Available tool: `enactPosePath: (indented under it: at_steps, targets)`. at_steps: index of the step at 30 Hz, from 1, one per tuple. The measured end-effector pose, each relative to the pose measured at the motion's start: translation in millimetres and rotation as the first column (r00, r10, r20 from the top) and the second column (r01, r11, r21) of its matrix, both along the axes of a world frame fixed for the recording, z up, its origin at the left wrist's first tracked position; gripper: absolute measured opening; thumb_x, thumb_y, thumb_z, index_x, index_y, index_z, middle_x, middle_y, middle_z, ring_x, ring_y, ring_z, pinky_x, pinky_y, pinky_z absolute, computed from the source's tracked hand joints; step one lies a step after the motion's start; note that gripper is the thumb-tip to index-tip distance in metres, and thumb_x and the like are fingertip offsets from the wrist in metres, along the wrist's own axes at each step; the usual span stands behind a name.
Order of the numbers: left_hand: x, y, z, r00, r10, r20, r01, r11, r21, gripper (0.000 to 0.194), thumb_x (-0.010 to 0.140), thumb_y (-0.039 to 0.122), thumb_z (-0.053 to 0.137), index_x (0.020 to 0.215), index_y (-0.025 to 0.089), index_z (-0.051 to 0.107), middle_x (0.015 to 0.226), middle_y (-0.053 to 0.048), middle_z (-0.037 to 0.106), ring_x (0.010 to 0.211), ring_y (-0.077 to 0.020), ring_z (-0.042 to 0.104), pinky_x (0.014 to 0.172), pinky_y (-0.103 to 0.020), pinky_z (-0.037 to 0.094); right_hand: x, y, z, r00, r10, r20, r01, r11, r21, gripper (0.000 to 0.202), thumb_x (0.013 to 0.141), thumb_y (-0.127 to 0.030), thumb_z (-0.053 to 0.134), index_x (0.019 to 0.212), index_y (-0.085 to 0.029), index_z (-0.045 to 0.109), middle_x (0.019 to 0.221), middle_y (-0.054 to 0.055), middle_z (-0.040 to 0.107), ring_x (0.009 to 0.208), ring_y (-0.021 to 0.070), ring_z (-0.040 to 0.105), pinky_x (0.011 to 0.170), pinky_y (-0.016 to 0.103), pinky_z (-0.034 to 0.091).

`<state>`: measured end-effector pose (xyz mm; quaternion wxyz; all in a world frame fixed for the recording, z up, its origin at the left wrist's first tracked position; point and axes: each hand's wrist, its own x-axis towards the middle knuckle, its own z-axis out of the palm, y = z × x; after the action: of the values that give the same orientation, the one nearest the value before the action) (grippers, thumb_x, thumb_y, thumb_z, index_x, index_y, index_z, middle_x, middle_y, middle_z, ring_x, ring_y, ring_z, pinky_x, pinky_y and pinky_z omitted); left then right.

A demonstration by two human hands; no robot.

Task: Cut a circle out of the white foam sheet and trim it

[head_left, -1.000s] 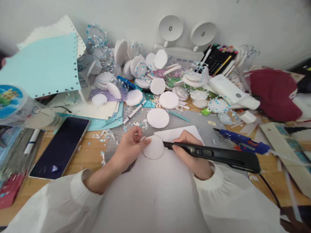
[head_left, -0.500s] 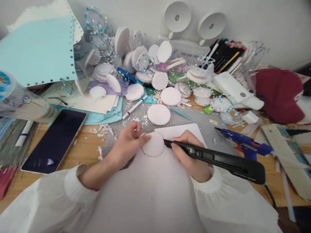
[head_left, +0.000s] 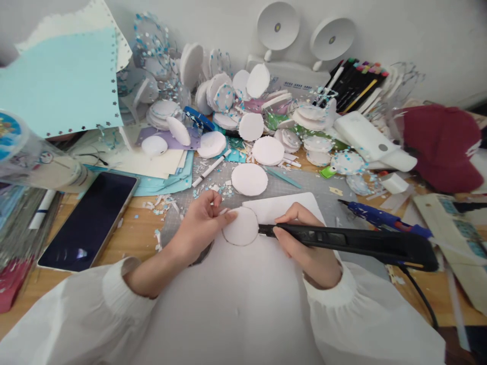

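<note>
Between the thumb and fingers of my left hand [head_left: 196, 228] is a thin white round disc [head_left: 242, 228] with a dark line along its lower rim. My right hand [head_left: 310, 248] grips a long black tool with a cord, which looks like a slim hair straightener [head_left: 373, 243]. Its narrow tip meets the disc's right edge. Whether the edge sits between its jaws I cannot tell. Under both hands lies white sheet material [head_left: 292, 205]. Another white disc [head_left: 249, 179] rests on the grey cutting mat [head_left: 304, 183] just beyond.
A phone [head_left: 91, 220] lies at the left by a plastic cup [head_left: 45, 157]. Many white discs and blue-dotted pieces crowd the back, before a twin-headed lamp [head_left: 278, 26]. To the right are a blue glue gun [head_left: 376, 215], a white device [head_left: 365, 134] and a maroon cap [head_left: 439, 144].
My right hand has turned the hair straightener, so its back end has swung up and to the right. It now covers part of the glue gun. The left hand keeps its hold on the disc.
</note>
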<state>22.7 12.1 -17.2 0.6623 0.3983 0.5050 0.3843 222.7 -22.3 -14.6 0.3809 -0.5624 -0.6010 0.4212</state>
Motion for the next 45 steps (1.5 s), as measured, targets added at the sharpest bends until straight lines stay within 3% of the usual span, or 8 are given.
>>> enactPosePath:
  at_steps: [6,13,20,27,31,38,45]
  targets:
    - [0.6,-1.0,2.6,0.999,0.006,0.032,-0.005,1.0,-0.027,0.041,0.07,0.025,0.07,0.073,0.022,0.03,0.05,0.012,0.037,0.043,-0.0045,0.033,0.041,-0.015,0.024,9.9,1.4,8.3,0.982,0.166,0.092,-0.168,0.986,0.013,0.018,0.073,-0.02,0.065,0.08,-0.023,0.048,0.062,-0.005,0.059,0.046,0.0083,0.047,0.043,0.019,0.034]
    - [-0.9,-0.2,2.1,0.996,-0.002,0.094,0.006,0.999,-0.038,0.044,0.069,0.025,0.072,0.073,0.022,0.029,0.051,0.011,0.041,0.044,-0.0049,0.035,0.041,-0.015,0.027,8.5,-2.2,-0.8,0.961,0.103,0.256,-0.145,0.978,0.148,0.015,0.072,-0.022,0.065,0.071,-0.022,0.05,0.052,-0.007,0.051,0.044,0.0079,0.041,0.041,0.02,0.032]
    - [-1.0,-1.0,3.4,0.993,0.012,0.118,-0.008,0.999,-0.032,0.043,0.067,0.02,0.072,0.073,0.022,0.029,0.05,0.011,0.042,0.042,-0.0045,0.036,0.041,-0.014,0.027,4.9,-4.3,-1.8,0.943,0.114,0.314,-0.166,0.976,0.144,0.015,0.074,-0.025,0.065,0.075,-0.022,0.051,0.059,-0.005,0.058,0.048,0.0086,0.046,0.046,0.02,0.038]
    - [-1.8,-0.1,2.6,0.986,0.013,0.166,-0.003,0.998,-0.057,0.045,0.067,0.021,0.074,0.075,0.022,0.029,0.05,0.011,0.046,0.043,-0.0055,0.04,0.041,-0.014,0.029,4.7,-7.4,2.7,0.977,0.109,0.183,-0.121,0.991,0.058,0.018,0.073,-0.025,0.065,0.069,-0.022,0.048,0.054,-0.005,0.054,0.044,0.0093,0.044,0.042,0.022,0.033]
    - [-1.4,-0.9,1.6,0.982,0.012,0.186,-0.001,0.998,-0.062,0.045,0.068,0.023,0.074,0.075,0.022,0.029,0.051,0.011,0.044,0.043,-0.005,0.04,0.042,-0.014,0.027,-1.8,-11.6,1.5,0.983,0.005,0.182,-0.026,0.993,0.113,0.019,0.073,-0.025,0.066,0.067,-0.023,0.048,0.052,-0.006,0.055,0.044,0.0097,0.045,0.044,0.022,0.036]
    - [0.1,-2.5,2.6,0.981,0.058,0.186,-0.047,0.997,-0.061,0.046,0.066,0.022,0.075,0.073,0.022,0.03,0.051,0.011,0.047,0.044,-0.0054,0.042,0.043,-0.014,0.031,-13.0,-23.7,-5.0,0.927,-0.179,0.329,0.101,0.965,0.24,0.02,0.072,-0.03,0.069,0.068,-0.023,0.05,0.052,-0.005,0.056,0.044,0.0104,0.049,0.042,0.021,0.039]
    - [0.5,-2.6,0.4,0.976,0.056,0.212,-0.045,0.997,-0.057,0.046,0.067,0.022,0.075,0.074,0.022,0.03,0.053,0.01,0.05,0.045,-0.0063,0.046,0.044,-0.015,0.033,-29.3,-34.7,0.2,0.906,-0.316,0.281,0.27,0.944,0.19,0.019,0.074,-0.031,0.066,0.068,-0.024,0.049,0.047,-0.007,0.048,0.04,0.0088,0.042,0.039,0.02,0.037]
